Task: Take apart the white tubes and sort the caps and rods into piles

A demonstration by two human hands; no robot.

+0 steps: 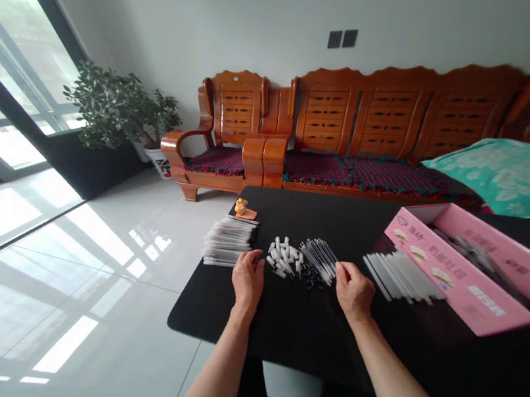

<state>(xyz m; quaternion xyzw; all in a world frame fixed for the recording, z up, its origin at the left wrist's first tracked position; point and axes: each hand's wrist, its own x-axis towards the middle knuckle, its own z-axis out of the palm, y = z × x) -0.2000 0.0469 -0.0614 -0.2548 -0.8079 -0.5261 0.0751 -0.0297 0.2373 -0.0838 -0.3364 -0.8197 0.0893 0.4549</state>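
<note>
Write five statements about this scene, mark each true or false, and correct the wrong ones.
1. An open pink cardboard box stands on the black table. True.
2. The left hand is inside that box. False: it is next to the long translucent white tubes.
3. The right hand is at the near end of the slim grey rods. True.
4. Small black pieces lie beside those rods. True.
5. The small orange figurine stands among the rods. False: it stands beyond the long tubes.
</note>
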